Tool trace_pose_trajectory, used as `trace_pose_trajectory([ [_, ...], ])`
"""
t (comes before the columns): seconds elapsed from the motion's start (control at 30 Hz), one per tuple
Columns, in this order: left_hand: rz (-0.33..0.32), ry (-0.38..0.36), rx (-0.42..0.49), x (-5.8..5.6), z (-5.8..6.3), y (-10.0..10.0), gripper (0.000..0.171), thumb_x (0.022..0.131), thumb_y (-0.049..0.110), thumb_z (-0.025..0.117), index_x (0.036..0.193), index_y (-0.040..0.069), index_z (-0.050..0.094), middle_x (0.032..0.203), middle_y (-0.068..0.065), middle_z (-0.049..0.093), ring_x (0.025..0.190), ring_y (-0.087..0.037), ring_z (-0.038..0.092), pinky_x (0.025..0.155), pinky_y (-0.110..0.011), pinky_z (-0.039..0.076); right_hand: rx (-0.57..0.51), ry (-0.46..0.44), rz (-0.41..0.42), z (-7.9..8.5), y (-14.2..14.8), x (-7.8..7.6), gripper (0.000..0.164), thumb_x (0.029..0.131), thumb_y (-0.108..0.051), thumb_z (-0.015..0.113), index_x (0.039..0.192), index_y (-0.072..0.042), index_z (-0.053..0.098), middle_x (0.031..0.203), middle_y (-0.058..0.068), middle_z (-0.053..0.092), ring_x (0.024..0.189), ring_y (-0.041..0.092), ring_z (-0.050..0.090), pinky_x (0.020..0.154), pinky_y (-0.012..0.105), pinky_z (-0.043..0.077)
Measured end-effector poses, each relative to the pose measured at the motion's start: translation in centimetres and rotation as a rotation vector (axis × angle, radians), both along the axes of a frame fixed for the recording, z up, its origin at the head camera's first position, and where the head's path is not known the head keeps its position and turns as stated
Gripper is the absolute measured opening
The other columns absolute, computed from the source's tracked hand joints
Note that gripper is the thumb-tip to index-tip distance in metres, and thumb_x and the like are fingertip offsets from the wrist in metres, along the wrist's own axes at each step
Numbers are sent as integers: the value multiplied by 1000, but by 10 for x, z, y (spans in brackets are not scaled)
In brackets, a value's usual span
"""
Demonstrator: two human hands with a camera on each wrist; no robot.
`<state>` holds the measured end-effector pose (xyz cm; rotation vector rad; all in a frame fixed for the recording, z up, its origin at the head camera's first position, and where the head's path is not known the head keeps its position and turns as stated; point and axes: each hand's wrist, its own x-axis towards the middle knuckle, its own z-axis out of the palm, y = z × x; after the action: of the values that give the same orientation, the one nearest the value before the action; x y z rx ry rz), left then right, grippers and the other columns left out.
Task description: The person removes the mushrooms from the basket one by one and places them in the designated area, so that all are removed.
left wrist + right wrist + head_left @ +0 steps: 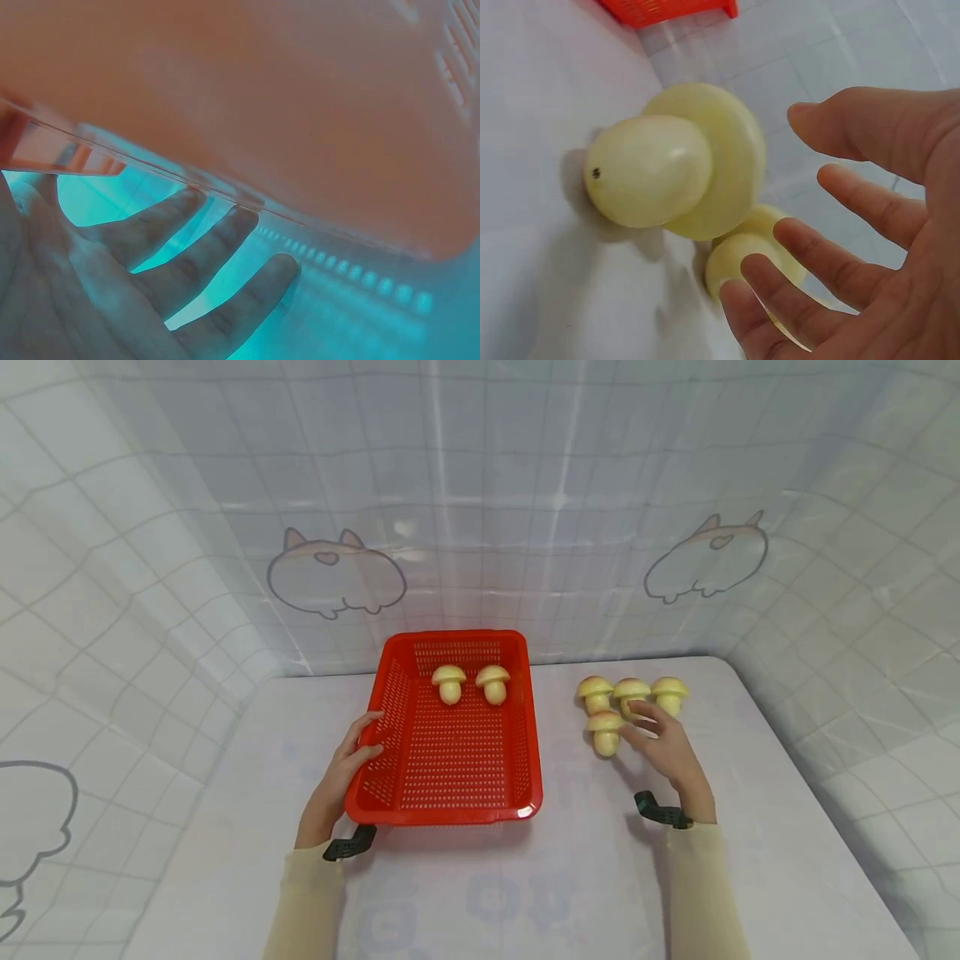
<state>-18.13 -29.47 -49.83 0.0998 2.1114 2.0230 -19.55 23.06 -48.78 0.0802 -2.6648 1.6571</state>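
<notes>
A red plastic basket [453, 817] holds two pale yellow toy mushrooms with rounded caps, one at the back left [449, 683] and the other at the back right [494, 684]. My left hand [343, 777] grips its left rim, thumb over the edge and several fingers [225, 311] along the outer wall. My right hand [663, 745] hovers with spread fingers beside a front mushroom [605, 732]. In the right wrist view, a gap separates the thumb from that mushroom [649, 172]. Behind it stand three more: a left one [595, 692], a middle one [631, 690] partly covered by fingers, and a right one [669, 692].
Everything rests on a white-covered table [465, 893] with faint printed marks. Grid-patterned sheets with cartoon animal outlines, including a back curtain [510, 485], enclose its back and sides. A dark strap is on each wrist.
</notes>
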Motion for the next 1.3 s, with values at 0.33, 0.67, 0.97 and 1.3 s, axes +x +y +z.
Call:
trace_pose_trajectory([
  [0.33,7,5,-17,6,-2,0,53,107,17,45,157,21,30,152,-17,31,120,-28,50,88,-33,57,22,-6,-38,16,3,14,62,100,-21,68,153,-2,42,157,23,42,141,48,43,109,63,41],
  [0.67,-6,9,-7,1,-4,2,54,107,17,45,158,21,29,152,-16,31,119,-29,49,88,-31,57,27,47,6,23,-8,12,61,100,-22,68,151,0,43,154,24,45,139,48,46,108,61,44],
  [0.97,-7,10,-30,-1,-3,2,53,107,19,46,157,22,30,152,-16,31,120,-32,50,88,-34,57,-43,68,96,32,-33,-1,64,100,-16,68,154,2,38,155,28,40,142,48,43,113,61,39],
  [1.3,-2,11,-33,1,2,-1,53,106,21,48,157,23,30,149,-16,35,118,-30,54,88,-35,58,-114,41,173,54,-85,-10,67,97,-23,73,155,-14,41,156,18,46,137,43,53,107,58,47],
])
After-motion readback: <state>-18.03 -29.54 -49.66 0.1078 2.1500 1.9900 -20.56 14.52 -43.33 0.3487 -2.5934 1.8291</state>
